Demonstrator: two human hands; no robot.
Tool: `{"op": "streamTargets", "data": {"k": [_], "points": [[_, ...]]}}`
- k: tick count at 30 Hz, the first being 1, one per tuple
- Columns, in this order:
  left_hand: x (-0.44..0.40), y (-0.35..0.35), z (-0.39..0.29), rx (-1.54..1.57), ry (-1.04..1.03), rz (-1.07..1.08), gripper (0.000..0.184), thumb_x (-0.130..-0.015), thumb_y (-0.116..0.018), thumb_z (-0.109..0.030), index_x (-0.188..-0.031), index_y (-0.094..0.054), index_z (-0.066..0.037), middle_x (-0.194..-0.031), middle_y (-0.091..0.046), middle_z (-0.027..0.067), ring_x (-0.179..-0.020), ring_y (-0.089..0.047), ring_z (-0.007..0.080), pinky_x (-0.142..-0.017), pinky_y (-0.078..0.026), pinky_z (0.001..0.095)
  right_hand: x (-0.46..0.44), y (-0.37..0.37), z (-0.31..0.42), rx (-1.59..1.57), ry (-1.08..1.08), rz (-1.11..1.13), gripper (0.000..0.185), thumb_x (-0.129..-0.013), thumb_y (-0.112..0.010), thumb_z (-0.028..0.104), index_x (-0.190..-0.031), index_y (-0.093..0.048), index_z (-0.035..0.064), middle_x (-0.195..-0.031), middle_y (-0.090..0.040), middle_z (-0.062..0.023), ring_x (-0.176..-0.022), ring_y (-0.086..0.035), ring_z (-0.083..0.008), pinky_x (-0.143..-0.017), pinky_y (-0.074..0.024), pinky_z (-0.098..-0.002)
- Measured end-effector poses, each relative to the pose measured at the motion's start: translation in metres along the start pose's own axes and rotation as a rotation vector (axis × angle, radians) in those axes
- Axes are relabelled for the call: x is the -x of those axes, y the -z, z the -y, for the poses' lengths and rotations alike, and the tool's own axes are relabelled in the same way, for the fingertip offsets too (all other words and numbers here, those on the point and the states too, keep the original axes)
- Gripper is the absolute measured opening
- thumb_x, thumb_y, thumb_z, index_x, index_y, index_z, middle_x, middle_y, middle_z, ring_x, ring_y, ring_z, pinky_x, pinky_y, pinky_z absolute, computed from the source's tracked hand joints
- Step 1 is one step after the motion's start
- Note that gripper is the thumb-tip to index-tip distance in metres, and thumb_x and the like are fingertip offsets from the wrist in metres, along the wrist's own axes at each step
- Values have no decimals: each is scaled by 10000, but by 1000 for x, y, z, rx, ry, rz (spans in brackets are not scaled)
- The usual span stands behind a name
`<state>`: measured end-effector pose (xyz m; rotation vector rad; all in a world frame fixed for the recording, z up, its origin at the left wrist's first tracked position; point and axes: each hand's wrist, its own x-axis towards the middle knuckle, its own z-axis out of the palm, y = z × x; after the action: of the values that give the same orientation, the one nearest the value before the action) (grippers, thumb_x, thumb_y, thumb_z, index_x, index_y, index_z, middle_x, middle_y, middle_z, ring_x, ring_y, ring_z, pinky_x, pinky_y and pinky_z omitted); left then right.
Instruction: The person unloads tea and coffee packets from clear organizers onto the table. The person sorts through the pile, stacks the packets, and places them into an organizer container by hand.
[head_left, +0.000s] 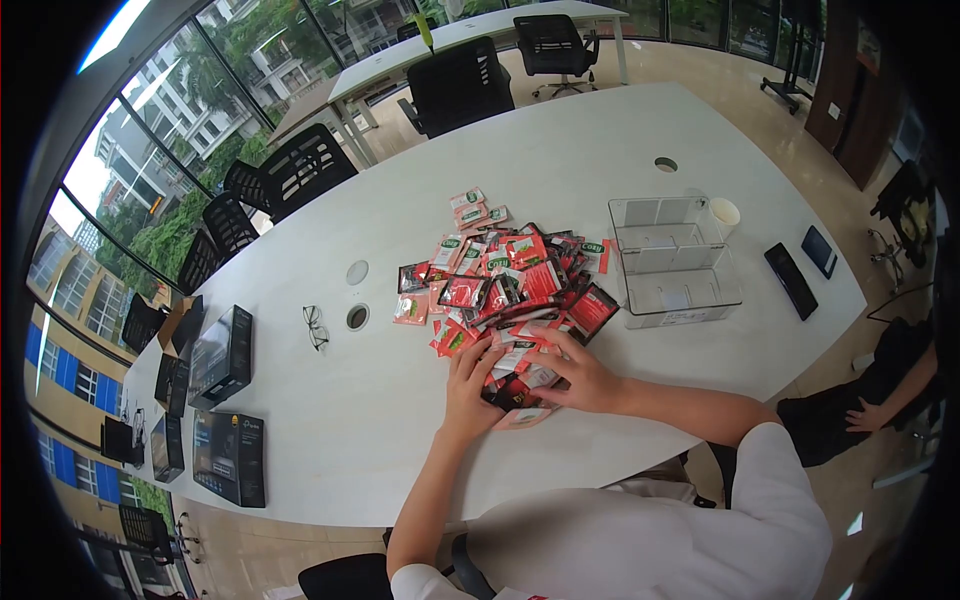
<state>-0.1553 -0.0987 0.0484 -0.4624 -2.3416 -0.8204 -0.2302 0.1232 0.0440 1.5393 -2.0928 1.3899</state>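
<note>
A heap of small sachets [500,280], red, pink and black, some printed "Cozy", lies on the white table. My left hand [472,390] rests against the heap's near left side, fingers apart and curved over the packets. From the right, my right hand [580,375] lies on the near part of the heap with its fingers spread. Several sachets sit between the two hands, partly hidden by the fingers. Right of the heap stands a clear plastic organizer [675,317] with stepped compartments.
A paper cup [724,213] stands behind the organizer; two phones, one here [791,281], lie to the right. Glasses [315,327] and dark boxes [229,458] are on the left. The table [350,430] has round cable holes. Another person's hand [868,417] shows at far right.
</note>
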Motion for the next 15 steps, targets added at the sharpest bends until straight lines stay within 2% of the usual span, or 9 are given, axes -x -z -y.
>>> {"op": "streamTargets", "data": {"k": [1,5,8,12,13,15], "points": [[-5,3,-4,-3,22,-3,814,-571,-925,-200,-1315,-612,-97,-1341,-572,177,-1201,-557,387,-1006,-459,472,-6,3,1,-8,-3,-5,609,-772,-843,130,-1314,-568,104,-1472,-402,-182,-1358,-452,-375,-1076,-454,-443],[-37,8,-10,-32,33,-106,773,-612,-898,-187,-1322,-608,-99,-1312,-582,155,-1133,-562,363,-953,-455,462,-38,17,4,-58,-32,-103,576,-783,-834,144,-1297,-576,118,-1430,-433,-162,-1315,-487,-347,-1045,-472,-434],[-69,10,-4,-25,29,-165,780,-603,-906,-158,-1319,-603,-95,-1369,-533,147,-1191,-517,365,-998,-442,465,-71,38,12,-2,-52,-131,621,-753,-845,88,-1306,-564,104,-1430,-437,-151,-1297,-515,-334,-1012,-495,-413],[-98,24,4,-125,116,50,1013,-582,-945,-290,-1445,-463,-70,-1479,-455,170,-1366,-410,386,-1118,-347,504,-92,55,-5,113,-196,0,668,-781,-827,153,-1378,-535,90,-1491,-392,-179,-1274,-523,-328,-1045,-463,-433],[-98,24,12,-130,114,75,1064,-580,-948,-316,-1473,-426,-66,-1505,-431,171,-1388,-383,391,-1128,-333,509,-89,54,-15,253,-161,0,715,-811,-801,179,-1445,-481,100,-1521,-361,-196,-1217,-564,-346,-1015,-488,-425],[-88,18,38,-110,134,105,1195,-598,-939,-416,-1544,-310,-45,-1561,-374,187,-1427,-340,407,-1154,-286,521,-79,55,-22,263,-334,73,697,-830,-776,172,-1447,-469,62,-1532,-330,-210,-1191,-586,-374,-999,-504,-440]]}}
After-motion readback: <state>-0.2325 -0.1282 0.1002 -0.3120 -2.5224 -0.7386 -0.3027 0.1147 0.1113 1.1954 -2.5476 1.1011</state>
